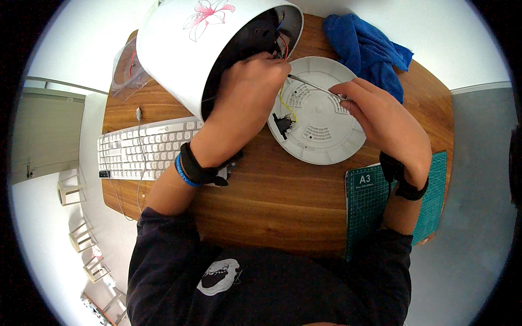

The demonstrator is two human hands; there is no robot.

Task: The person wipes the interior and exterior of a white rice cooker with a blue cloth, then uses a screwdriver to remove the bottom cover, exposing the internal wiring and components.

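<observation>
A white cylindrical appliance housing (pixel 174 54) with a pink flower print lies on its side, its open end facing right. Inside it I see dark parts and red and blue wires. My left hand (pixel 253 81) reaches into that opening with its fingers closed; what they pinch is hidden. My right hand (pixel 375 106) grips a thin metal rod-like tool (pixel 315 87) whose far end points at my left fingertips. Below the tool lies a round white vented base (pixel 326 155). A yellow wire (pixel 284 100) runs from near my left hand to a black connector (pixel 282 126) on the base.
A white keyboard (pixel 157 146) with a grey cable (pixel 142 163) lies left of my left forearm. A clear plastic bag (pixel 126 76) is behind it. At the back right sits a crumpled blue cloth (pixel 364 49). Beneath my right forearm is a green cutting mat (pixel 367 204).
</observation>
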